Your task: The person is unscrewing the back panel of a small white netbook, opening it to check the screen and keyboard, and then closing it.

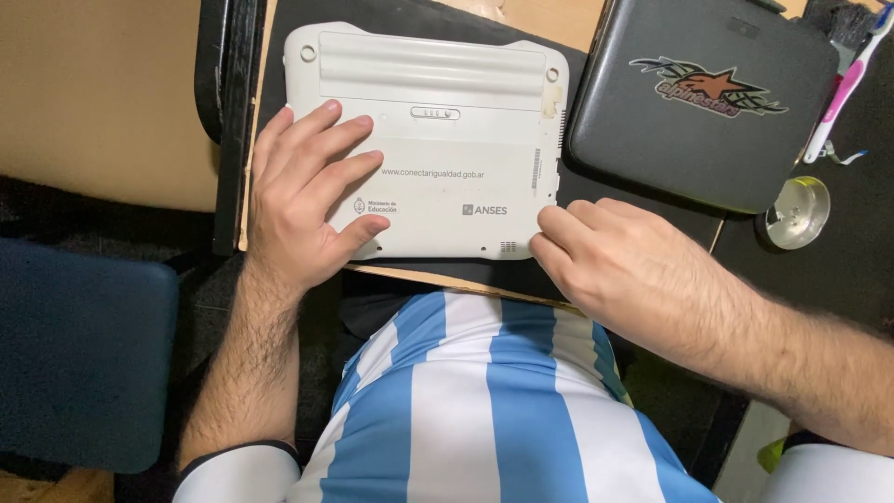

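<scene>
Black matting covers the wooden desk (549, 23), where a small white plastic laptop (438, 102) lies underside up near the front edge. The left hand (303, 200) rests flat on its left part, fingers spread; the right hand (605, 256) curls at its lower right corner, fingertips touching the casing. A dark grey closed case with a star sticker (698, 102) sits just right of it, a blue chair (79, 354) lower left.

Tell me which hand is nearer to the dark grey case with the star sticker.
Right. The right hand grips the white laptop's near right corner, just below the dark grey case. The left hand lies flat on the laptop's left side, farther away.
</scene>
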